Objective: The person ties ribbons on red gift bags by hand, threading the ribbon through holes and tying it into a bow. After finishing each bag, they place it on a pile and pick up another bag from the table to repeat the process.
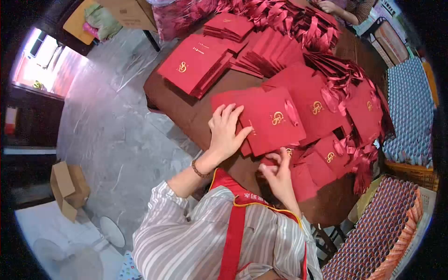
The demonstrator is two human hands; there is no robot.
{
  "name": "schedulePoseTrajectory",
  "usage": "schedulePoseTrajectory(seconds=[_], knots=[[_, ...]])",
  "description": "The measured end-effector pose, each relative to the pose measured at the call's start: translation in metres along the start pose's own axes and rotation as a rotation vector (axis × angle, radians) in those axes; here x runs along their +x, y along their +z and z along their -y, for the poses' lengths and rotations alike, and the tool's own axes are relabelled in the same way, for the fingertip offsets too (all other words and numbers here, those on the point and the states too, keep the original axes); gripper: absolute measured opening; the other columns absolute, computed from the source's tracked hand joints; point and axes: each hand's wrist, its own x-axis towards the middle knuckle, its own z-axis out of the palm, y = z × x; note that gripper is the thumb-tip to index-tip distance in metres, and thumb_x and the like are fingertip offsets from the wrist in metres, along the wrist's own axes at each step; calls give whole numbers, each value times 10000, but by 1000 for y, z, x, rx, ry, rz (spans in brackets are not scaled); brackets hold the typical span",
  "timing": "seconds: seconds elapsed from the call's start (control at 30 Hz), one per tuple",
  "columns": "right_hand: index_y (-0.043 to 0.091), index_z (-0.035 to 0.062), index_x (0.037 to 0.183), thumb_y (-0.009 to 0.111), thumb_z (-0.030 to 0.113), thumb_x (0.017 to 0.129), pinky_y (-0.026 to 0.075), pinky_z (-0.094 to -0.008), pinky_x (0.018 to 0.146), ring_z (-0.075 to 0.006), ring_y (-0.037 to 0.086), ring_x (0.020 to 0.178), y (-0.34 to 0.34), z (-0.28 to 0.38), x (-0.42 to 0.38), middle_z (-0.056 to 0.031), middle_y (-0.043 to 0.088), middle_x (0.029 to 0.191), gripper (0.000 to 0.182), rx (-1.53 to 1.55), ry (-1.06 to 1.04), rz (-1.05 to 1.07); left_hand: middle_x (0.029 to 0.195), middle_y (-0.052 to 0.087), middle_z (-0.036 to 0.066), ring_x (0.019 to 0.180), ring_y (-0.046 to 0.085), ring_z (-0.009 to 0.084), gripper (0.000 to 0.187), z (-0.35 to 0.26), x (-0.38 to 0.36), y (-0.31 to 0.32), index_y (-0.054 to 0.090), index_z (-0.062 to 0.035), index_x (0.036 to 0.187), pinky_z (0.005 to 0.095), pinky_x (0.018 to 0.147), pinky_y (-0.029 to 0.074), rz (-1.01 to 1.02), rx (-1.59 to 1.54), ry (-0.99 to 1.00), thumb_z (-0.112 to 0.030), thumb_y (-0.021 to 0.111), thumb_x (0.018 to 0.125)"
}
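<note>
A flat red paper gift bag (268, 122) with a gold emblem and a red ribbon handle lies on top of other red bags in front of me. Spread over its left edge, my left hand (226, 130) rests open with the thumb on the bag's face. My right hand (280, 176) is at the bag's lower edge, fingers loosely curled and apart, slightly blurred. Close to its fingertips lie more red gift bags (330, 157), overlapping one another. I see nothing gripped in either hand.
Stacked red bags (193, 63) and a heap of ribbon-handled bags (322, 32) cover much of the brown table (186, 114). Another person's arm (343, 11) shows at the far side. A cardboard box (70, 189) stands left; a patterned seat (373, 224) is at right.
</note>
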Motion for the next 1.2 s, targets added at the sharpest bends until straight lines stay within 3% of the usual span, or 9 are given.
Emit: schedulePoseTrajectory(seconds=[0.17,0.3,0.5,0.63,0.73,0.83,0.93,1.0,1.2], knots=[[396,88,1085,540,169,895,505,-267,518,-187,620,726,-12,0,17,-85,542,971,252,291,167,-172,1219,460,162,1149,413,326,524,23,-5,-8,462,-54,1212,431,959,289,-87,-183,-7,-316,629,790],[434,89,1005,566,205,885,494,-258,501,-176,623,689,-10,-1,20,-70,560,918,213,219,189,-146,1268,435,214,1183,392,354,490,67,20,6,422,-45,1277,428,972,282,-124,-164,-10,-304,530,875],[342,111,1096,617,164,846,465,-247,448,-175,610,592,7,21,24,-73,551,899,376,376,221,-355,1203,492,188,1140,444,297,364,75,32,2,471,-39,1218,393,938,349,6,-209,-50,-186,511,887],[328,126,1108,631,127,832,450,-249,434,-167,602,578,9,14,32,-61,551,869,410,405,208,-389,1115,511,80,978,508,139,354,78,34,-8,456,5,1215,264,821,451,-147,-1320,-631,-81,522,878],[329,130,1117,636,105,825,490,-269,464,-173,612,599,13,16,32,-46,561,855,424,473,204,-412,1075,541,77,974,518,123,342,79,36,-21,479,17,1195,255,821,446,-120,-1339,-718,-88,529,874],[334,129,1125,625,97,831,539,-296,512,-175,628,629,10,12,31,-38,578,846,415,507,172,-407,965,599,12,913,531,89,253,65,37,-31,581,0,1078,233,827,411,355,-993,-476,-161,531,889],[422,122,1073,596,107,857,527,-266,518,-134,620,629,10,19,28,-17,594,843,278,528,153,-384,966,593,11,898,522,83,246,67,34,-30,585,8,1063,228,825,404,352,-978,-415,-160,512,899],[446,119,1048,581,110,868,511,-246,518,-118,603,621,3,13,24,-9,596,842,225,573,145,-335,974,613,36,917,532,95,222,68,33,-42,592,14,1046,244,829,418,119,-863,-328,-109,495,889],[487,112,993,527,121,901,457,-226,599,-80,544,675,-4,9,7,6,584,865,101,623,-18,-353,999,603,20,899,539,73,228,92,5,-50,582,9,1083,217,818,428,-126,-1103,-491,-123,480,927]])
